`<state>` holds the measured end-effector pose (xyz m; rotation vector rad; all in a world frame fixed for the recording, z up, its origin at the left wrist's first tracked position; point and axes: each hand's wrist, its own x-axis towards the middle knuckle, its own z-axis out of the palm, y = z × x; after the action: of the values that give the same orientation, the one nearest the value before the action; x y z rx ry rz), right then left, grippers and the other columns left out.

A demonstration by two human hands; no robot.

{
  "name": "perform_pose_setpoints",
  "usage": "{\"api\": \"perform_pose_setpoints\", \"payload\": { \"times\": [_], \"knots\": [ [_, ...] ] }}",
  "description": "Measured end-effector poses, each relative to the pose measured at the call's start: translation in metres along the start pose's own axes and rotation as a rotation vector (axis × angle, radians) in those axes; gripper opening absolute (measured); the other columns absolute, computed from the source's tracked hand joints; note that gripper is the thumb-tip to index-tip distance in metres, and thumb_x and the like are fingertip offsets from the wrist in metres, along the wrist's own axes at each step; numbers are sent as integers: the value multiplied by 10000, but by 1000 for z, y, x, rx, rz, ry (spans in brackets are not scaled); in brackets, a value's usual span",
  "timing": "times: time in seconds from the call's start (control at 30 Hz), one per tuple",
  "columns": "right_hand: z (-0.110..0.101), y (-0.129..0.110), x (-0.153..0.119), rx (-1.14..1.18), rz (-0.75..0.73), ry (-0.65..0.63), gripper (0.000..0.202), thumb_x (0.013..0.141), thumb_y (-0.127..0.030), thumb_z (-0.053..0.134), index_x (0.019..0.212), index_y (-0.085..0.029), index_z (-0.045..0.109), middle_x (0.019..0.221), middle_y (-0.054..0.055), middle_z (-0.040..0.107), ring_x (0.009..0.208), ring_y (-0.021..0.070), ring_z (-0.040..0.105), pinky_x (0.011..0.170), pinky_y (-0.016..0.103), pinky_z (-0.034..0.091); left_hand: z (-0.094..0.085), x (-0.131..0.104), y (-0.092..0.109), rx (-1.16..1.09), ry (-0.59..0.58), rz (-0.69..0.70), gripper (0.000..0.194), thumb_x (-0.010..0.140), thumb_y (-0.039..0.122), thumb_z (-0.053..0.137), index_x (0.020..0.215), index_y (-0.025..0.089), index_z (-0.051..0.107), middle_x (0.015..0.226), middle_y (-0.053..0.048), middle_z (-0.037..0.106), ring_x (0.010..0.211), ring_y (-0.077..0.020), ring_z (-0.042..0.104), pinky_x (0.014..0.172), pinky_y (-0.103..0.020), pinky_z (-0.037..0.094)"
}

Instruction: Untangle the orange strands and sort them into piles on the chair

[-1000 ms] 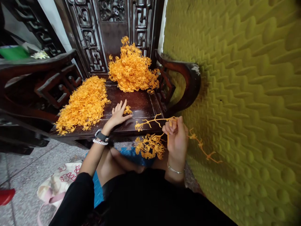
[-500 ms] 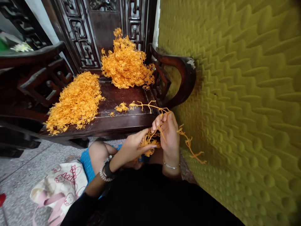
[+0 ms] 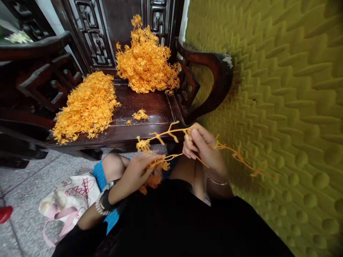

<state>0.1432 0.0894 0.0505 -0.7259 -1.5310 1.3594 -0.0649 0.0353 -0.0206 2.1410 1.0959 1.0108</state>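
My right hand pinches a thin, branched orange plastic stem. One end, tipped with a small flower-like piece, reaches left. Another length of it trails right past my wrist, in front of the wall. My left hand is closed around an orange plastic flower sprig, whose thin strands run across to my right fingers. Part of the sprig is hidden beneath my left palm. Ahead on the wooden seat lie a left heap of orange plastic flower pieces and a taller back heap.
A dark carved wooden chair stands in front of me; its curved armrest is at the right. A small cluster of orange pieces lies on the seat. The textured yellow-green wall borders my right side. A cloth bag lies on the floor.
My hands have moved apart, the right one rightward and the left one leftward. The strands between them now stretch out, and the trailing stem reaches farther right.
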Motion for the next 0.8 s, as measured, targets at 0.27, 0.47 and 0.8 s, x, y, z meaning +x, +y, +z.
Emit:
{"api": "perform_pose_setpoints", "payload": {
  "times": [0.27, 0.47, 0.8],
  "knots": [
    [5, -10, 0, -640, -31, -560, 455, 848, -398, 646, 1233, -177, 548, 1027, 66, 621, 872, 168, 573, 742, 281, 456, -25, -9, 2, 603, 154, 278, 277, 919, 124, 389, 1010, 169, 647, 883, -54, 722, 754, -156, 670, 679, -258, 521],
    [9, 2, -1, -668, 3, -791, 280, 898, -399, 573, 806, -139, 619, 644, -35, 515, 576, 87, 447, 556, 220, 346, -45, -6, 21, 886, 53, 539, 168, 951, 167, 425, 869, 162, 571, 663, -6, 644, 573, -136, 587, 537, -249, 431],
    [14, -18, -32, -658, -93, -855, 329, 978, -280, 421, 681, -181, 521, 659, -12, 497, 559, 94, 416, 522, 252, 286, -70, -38, 63, 774, -380, 287, 257, 909, 70, 339, 786, 207, 518, 624, 13, 575, 431, -124, 498, 416, -279, 322]
  ]
}}
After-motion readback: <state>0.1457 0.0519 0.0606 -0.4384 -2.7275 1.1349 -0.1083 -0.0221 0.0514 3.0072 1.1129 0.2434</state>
